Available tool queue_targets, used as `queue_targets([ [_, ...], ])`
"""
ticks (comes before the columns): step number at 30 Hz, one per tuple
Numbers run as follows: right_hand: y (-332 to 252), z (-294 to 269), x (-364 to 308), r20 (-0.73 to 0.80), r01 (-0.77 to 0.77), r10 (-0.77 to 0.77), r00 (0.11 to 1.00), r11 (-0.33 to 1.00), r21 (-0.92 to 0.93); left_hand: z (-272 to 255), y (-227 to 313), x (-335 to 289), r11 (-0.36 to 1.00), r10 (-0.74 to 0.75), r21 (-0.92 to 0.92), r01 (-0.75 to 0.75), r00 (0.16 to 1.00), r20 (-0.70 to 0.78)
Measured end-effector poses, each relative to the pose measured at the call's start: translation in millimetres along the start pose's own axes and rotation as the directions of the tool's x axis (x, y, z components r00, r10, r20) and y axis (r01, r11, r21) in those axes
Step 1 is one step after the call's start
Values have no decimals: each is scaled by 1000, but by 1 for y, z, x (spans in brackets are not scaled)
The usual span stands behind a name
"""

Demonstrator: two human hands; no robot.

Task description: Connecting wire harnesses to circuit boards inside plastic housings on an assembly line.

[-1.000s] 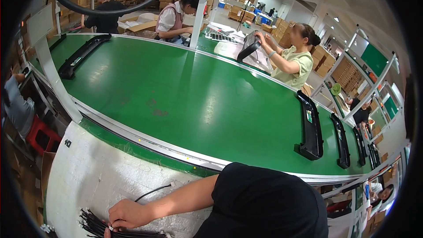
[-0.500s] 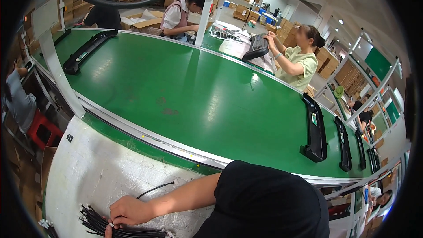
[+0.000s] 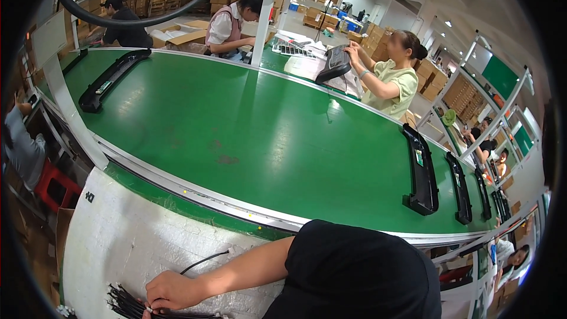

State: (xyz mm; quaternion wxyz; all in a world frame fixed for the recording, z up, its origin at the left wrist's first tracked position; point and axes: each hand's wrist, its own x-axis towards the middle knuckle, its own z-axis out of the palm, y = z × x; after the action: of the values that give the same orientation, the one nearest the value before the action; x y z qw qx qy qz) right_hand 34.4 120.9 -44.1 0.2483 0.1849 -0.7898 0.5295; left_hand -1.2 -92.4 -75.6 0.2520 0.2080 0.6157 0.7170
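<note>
My right hand (image 3: 173, 290) reaches in from the lower right, over a padded white work surface (image 3: 127, 224). Its fingers are pinched together at a small white connector (image 3: 149, 309) on one of several black cables (image 3: 123, 302). These cables lie bundled at the lower edge, partly beneath the hand. Of my left hand (image 3: 146, 315), only a fingertip shows, close to the connector; the picture edge hides the rest. One loose black cable (image 3: 204, 259) sticks out beyond my right wrist.
Past the white surface runs a green conveyor belt (image 3: 236, 136) with a metal rail. Long black housings (image 3: 421, 171) lie on its right, another (image 3: 109, 82) at far left. A co-worker (image 3: 390, 77) across the belt handles a black device (image 3: 335, 64). A white post (image 3: 74, 106) stands left.
The whole view has shifted slightly, so my hands and the cables sit lower in the picture and less of my left hand shows. My right hand keeps its pinch at the connector.
</note>
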Motion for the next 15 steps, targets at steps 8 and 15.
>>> queue_targets([
  [8, -5, -1, 3, -13, -58, 58, 998, 998, 6, 10, 10, 0, 999, -12, -34, 12, 1000, -9],
  [15, -3, -1, 2, 20, -39, 39, 999, 999, -10, 19, 12, -2, 988, -80, -139, 63, 989, -124],
])
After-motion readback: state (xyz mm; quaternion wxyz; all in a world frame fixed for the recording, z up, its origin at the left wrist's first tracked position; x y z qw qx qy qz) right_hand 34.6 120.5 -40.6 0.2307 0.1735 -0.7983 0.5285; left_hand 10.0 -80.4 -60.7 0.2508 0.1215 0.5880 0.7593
